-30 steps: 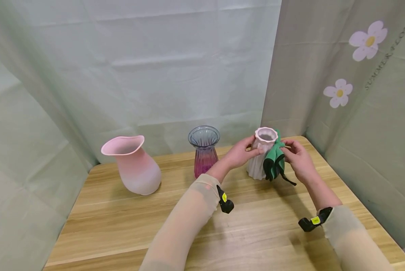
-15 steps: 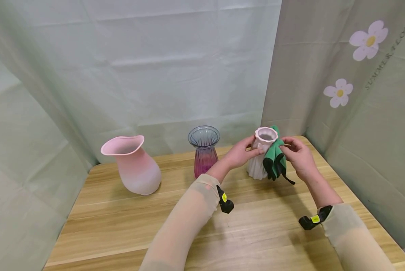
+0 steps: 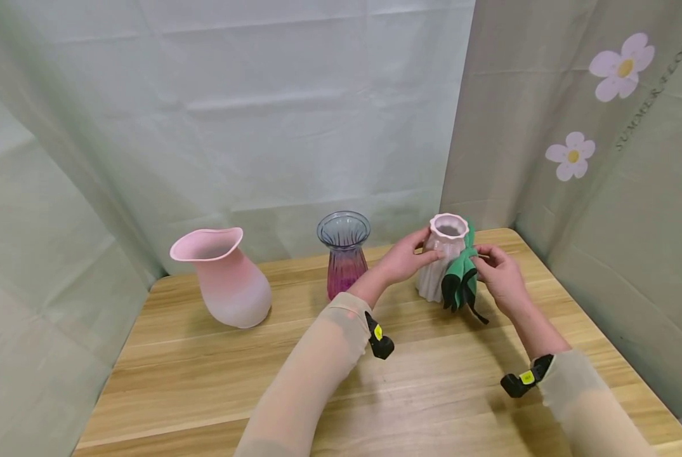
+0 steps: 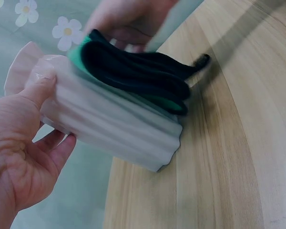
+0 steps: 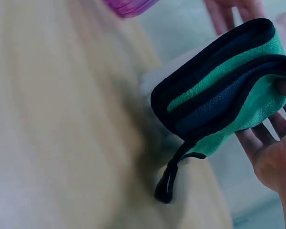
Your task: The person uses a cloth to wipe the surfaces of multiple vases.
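Observation:
A ribbed white-pink vase [image 3: 431, 278] with a scalloped rim stands upright near the table's back right. My left hand [image 3: 407, 257] grips it just below the rim, thumb in front and fingers round the far side, as the left wrist view shows. Against the vase's right side lies a green cloth [image 3: 462, 266] with black edging, bunched into folds, its dark loop [image 5: 167, 183] hanging down. My right hand [image 3: 502, 277] pinches this cloth from the right; in the right wrist view its fingers [image 5: 257, 143] sit behind the folds.
To the left of my left hand stands a blue-to-purple glass vase [image 3: 345, 260], close to the forearm. Farther left is a pink-and-white vase [image 3: 235, 285] with a flared mouth. Curtains [image 3: 295, 127] hang behind the wooden table [image 3: 203, 381].
My right hand has shifted up, then back down along the vase's right side with the cloth, whose folds and loop have moved slightly left. My left hand and the vase hold still.

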The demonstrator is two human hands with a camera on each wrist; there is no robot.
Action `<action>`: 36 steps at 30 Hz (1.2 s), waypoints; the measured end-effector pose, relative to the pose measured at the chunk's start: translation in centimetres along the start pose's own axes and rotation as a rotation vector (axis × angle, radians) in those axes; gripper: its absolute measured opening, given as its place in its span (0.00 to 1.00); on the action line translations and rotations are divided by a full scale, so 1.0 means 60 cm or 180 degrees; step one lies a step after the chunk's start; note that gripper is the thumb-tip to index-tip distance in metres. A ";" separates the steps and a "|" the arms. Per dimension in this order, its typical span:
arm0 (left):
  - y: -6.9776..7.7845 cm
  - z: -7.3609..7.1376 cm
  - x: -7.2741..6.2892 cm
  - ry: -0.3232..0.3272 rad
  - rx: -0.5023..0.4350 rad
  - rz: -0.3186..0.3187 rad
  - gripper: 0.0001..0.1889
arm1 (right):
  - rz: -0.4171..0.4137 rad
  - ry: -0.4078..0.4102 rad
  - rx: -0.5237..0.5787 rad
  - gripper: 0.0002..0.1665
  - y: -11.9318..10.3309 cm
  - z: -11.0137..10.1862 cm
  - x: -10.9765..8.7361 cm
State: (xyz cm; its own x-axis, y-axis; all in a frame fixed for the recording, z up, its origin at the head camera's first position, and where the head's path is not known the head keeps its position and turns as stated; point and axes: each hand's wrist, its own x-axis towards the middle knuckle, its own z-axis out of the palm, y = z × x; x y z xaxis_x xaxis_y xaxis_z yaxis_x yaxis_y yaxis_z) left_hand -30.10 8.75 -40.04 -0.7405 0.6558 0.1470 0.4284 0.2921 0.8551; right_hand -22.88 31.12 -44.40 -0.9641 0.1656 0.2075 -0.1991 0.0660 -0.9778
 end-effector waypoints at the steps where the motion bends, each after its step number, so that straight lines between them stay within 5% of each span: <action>1: -0.001 0.000 0.000 0.0002 0.0003 0.0001 0.37 | 0.0052 0.0013 0.0003 0.10 0.009 0.001 -0.003; 7: 0.001 -0.001 0.000 0.0015 0.0010 -0.0005 0.37 | 0.0252 0.0139 -0.0357 0.16 0.054 0.004 -0.018; 15: 0.004 -0.003 0.000 0.0035 -0.0008 -0.0074 0.38 | 0.0206 0.0175 -0.0631 0.20 0.070 0.007 -0.022; 27: 0.000 0.000 0.001 0.0010 -0.0004 -0.0065 0.38 | 0.0246 0.0239 -0.0226 0.15 0.021 0.019 -0.025; 36: -0.003 0.001 0.001 0.0025 -0.0009 0.0018 0.38 | -0.0013 0.0284 -0.0440 0.14 -0.013 0.012 0.000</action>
State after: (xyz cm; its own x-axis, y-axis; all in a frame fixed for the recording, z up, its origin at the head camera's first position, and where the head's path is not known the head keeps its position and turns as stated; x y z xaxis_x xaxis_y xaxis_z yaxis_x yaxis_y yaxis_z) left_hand -30.20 8.79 -40.19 -0.7420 0.6520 0.1557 0.4312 0.2864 0.8556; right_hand -22.86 30.39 -43.63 -0.9426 0.2515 0.2194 -0.1710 0.2005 -0.9646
